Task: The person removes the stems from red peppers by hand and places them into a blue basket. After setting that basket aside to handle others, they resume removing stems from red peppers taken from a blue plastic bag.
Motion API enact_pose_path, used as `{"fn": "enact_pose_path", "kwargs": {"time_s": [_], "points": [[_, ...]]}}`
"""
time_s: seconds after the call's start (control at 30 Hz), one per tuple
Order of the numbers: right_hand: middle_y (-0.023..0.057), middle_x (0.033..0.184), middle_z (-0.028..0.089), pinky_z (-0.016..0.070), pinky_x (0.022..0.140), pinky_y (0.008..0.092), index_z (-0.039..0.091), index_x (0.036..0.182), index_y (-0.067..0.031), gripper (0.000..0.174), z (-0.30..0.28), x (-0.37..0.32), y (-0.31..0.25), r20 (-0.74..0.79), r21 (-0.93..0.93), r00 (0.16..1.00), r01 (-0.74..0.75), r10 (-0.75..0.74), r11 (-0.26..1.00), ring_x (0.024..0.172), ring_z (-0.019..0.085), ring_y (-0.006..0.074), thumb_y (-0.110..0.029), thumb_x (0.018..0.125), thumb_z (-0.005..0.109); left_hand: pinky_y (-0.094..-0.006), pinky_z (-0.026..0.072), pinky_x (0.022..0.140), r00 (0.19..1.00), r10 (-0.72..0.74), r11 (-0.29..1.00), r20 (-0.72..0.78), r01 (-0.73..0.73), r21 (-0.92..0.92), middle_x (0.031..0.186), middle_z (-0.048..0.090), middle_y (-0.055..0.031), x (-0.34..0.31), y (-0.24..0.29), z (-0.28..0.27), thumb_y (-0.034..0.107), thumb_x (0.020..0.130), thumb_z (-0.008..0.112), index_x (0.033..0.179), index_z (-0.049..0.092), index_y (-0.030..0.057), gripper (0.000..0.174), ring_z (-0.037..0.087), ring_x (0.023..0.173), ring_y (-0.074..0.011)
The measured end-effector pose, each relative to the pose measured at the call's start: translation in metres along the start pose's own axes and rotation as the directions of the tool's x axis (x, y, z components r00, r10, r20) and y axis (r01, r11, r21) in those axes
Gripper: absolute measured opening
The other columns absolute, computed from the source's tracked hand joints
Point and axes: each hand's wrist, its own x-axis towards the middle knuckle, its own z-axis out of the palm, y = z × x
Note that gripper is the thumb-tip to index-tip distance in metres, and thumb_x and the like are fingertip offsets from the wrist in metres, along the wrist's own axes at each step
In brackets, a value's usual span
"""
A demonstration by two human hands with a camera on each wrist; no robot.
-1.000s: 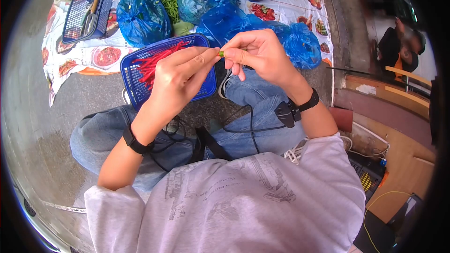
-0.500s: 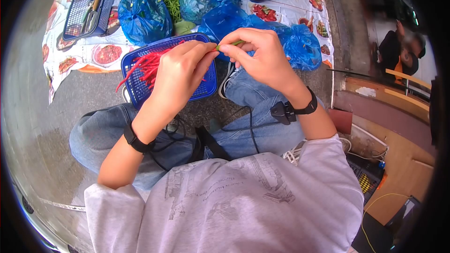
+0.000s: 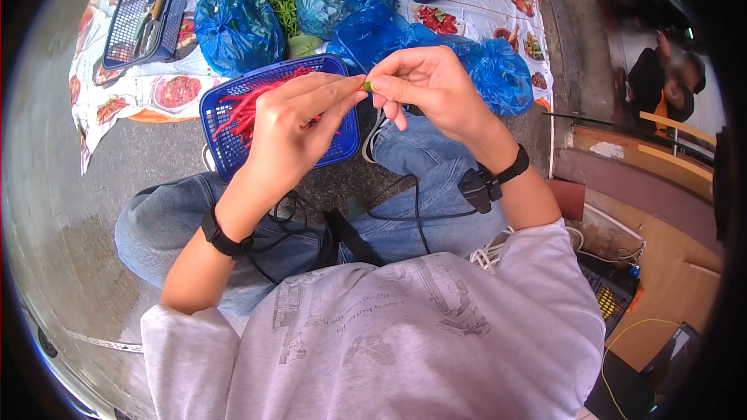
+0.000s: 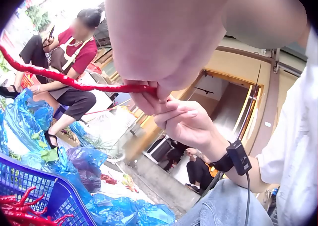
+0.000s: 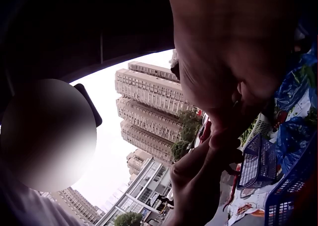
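Observation:
A long red chili pepper (image 4: 74, 82) stretches out from the fingers of my left hand (image 3: 292, 120), which pinches it near its stem end. Its green stem end (image 3: 367, 87) shows between the fingertips of both hands in the head view. My right hand (image 3: 436, 93) meets the left there, thumb and forefinger pinching the green end. Under and beyond the left hand is a blue plastic basket (image 3: 348, 136) with a heap of red chili peppers (image 3: 243, 113); the left hand hides part of both.
Blue plastic bags (image 3: 237, 27) stand on a white printed cloth (image 3: 136, 97) beyond the basket, beside green beans (image 3: 284, 12). A second blue basket (image 3: 124, 50) at far left holds a wooden-handled tool (image 3: 158, 8). Another person (image 4: 74, 57) sits across the cloth.
Half a second ago a longer green stem pointed up from the right fingers, and a red tip stuck out past the basket's left edge. Now only a short green end shows between the fingertips.

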Motion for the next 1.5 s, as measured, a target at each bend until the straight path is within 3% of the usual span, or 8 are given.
{"fn": "enact_pose_path", "kwargs": {"time_s": [0.2,0.33,0.4,0.5,0.73,0.8,1.0,1.5], "points": [[0.0108,0.082,0.071,0.0547,0.056,0.0246,0.071,0.102,0.0067,0.018,-0.003,0.004,0.008,0.032,0.158,0.998,-0.053,0.048,0.986,0.065,0.066,0.0118,-0.01,0.098,0.067,-0.0315,0.0575,0.071,0.999,-0.047,0.999,-0.007,0.047,-0.021,0.092,0.076,-0.0145,0.001,0.002,-0.001,-0.002,0.083,0.076,0.101,0.076,-0.0027,0.018,0.073,0.079,-0.0247],[0.0094,0.084,0.072,0.0543,0.058,0.0244,0.072,0.099,0.0055,0.017,0.003,0.005,0.001,0.011,0.0,1.0,-0.021,0.021,1.0,0.066,0.067,0.0122,-0.011,0.097,0.068,-0.0319,0.0568,0.073,0.995,-0.09,0.996,0.045,0.088,0.03,0.091,0.075,-0.0141,0.0,-0.001,-0.003,-0.001,0.085,0.074,0.103,0.076,-0.0024,0.018,0.073,0.078,-0.0237],[0.0097,0.085,0.074,0.0539,0.06,0.0257,0.074,0.097,0.0033,0.015,0.012,0.005,-0.004,-0.102,-0.507,0.974,0.126,-0.204,0.853,0.066,0.067,0.0134,-0.01,0.094,0.07,-0.0324,0.0566,0.073,0.997,-0.065,0.993,0.044,0.061,0.1,0.09,0.074,-0.0142,0.001,-0.003,-0.003,-0.001,0.085,0.074,0.104,0.075,-0.0026,0.018,0.073,0.079,-0.0239],[0.0114,0.087,0.074,0.0539,0.062,0.0279,0.074,0.096,0.0011,0.012,0.014,0.004,-0.006,-0.069,-0.668,0.961,0.155,-0.268,0.728,0.068,0.069,0.0157,-0.009,0.09,0.071,-0.0325,0.0566,0.072,0.998,-0.04,0.98,0.045,0.03,0.195,0.089,0.073,-0.014,0.002,-0.003,-0.002,0.0,0.085,0.074,0.103,0.073,-0.0026,0.018,0.073,0.079,-0.0238],[0.0147,0.089,0.073,0.0542,0.068,0.0338,0.074,0.096,0.0007,0.012,0.014,0.006,0.0,0.01,-0.747,0.916,0.273,-0.401,0.606,0.076,0.069,0.0273,-0.008,0.088,0.071,-0.0375,0.0536,0.061,0.992,-0.113,0.989,-0.063,0.118,0.091,0.081,0.068,-0.0148,0.001,-0.001,0.003,0.002,0.083,0.074,0.096,0.069,0.0001,0.014,0.069,0.07,-0.0308],[0.0138,0.09,0.07,0.0532,0.072,0.0369,0.073,0.096,0.0007,0.013,0.016,0.009,0.003,0.113,-0.812,0.806,0.413,-0.581,0.414,0.081,0.065,0.0306,-0.007,0.085,0.071,-0.0375,0.0536,0.061,0.994,-0.09,0.989,-0.062,0.097,0.109,0.081,0.068,-0.0148,0.0,-0.003,0.003,0.002,0.083,0.074,0.096,0.069,0.0003,0.014,0.069,0.07,-0.0308],[0.0132,0.088,0.066,0.0513,0.074,0.0385,0.069,0.087,0.0023,0.008,0.016,0.009,0.001,0.286,-0.859,0.76,0.473,-0.583,0.195,0.084,0.06,0.0305,-0.004,0.082,0.07,-0.0396,0.0535,0.064,1.0,-0.026,0.987,-0.011,0.027,0.159,0.083,0.067,-0.0155,0.0,-0.001,0.002,0.0,0.085,0.072,0.097,0.068,-0.0006,0.013,0.068,0.073,-0.0327],[0.0116,0.075,0.063,0.0498,0.057,0.0323,0.065,0.082,0.003,0.007,0.017,0.007,0.007,0.068,-0.712,0.838,0.421,-0.542,0.562,0.062,0.062,0.0218,0.001,0.077,0.07,-0.0372,0.0575,0.07,0.995,0.094,0.978,0.015,-0.095,0.187,0.092,0.071,-0.0142,-0.001,-0.002,0.0,-0.002,0.082,0.075,0.099,0.072,-0.0011,0.018,0.071,0.08,-0.0299]]}}
